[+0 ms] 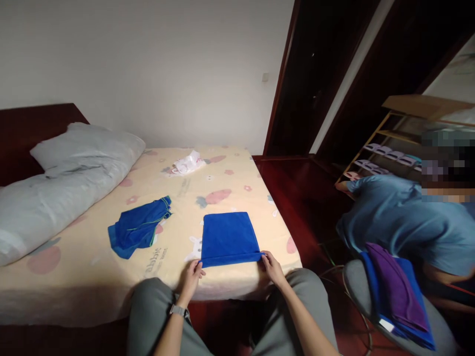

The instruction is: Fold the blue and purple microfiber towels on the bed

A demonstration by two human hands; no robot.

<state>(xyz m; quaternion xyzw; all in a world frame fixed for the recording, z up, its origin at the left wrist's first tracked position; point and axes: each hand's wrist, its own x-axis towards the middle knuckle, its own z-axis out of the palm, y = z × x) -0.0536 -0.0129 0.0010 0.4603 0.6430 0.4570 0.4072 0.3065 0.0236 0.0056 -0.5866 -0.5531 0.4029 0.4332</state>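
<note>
A blue cloth [229, 235] lies flat on the bed, its near edge turned over into a narrow fold. My left hand [193, 274] pinches the near left corner of that fold. At the opposite end, my right hand [272, 268] grips the near right corner between thumb and fingers. Left of the cloth lies a crumpled blue garment [141, 226] with green piping, touched by neither hand.
The bed [256, 188] has a patterned yellow sheet. Grey bedding [85, 168] is heaped at left, and a white plastic bag [188, 163] sits farther back. At right, a person in a blue shirt [401, 212] bends beside a chair [356, 282] holding folded purple and blue cloths [397, 291].
</note>
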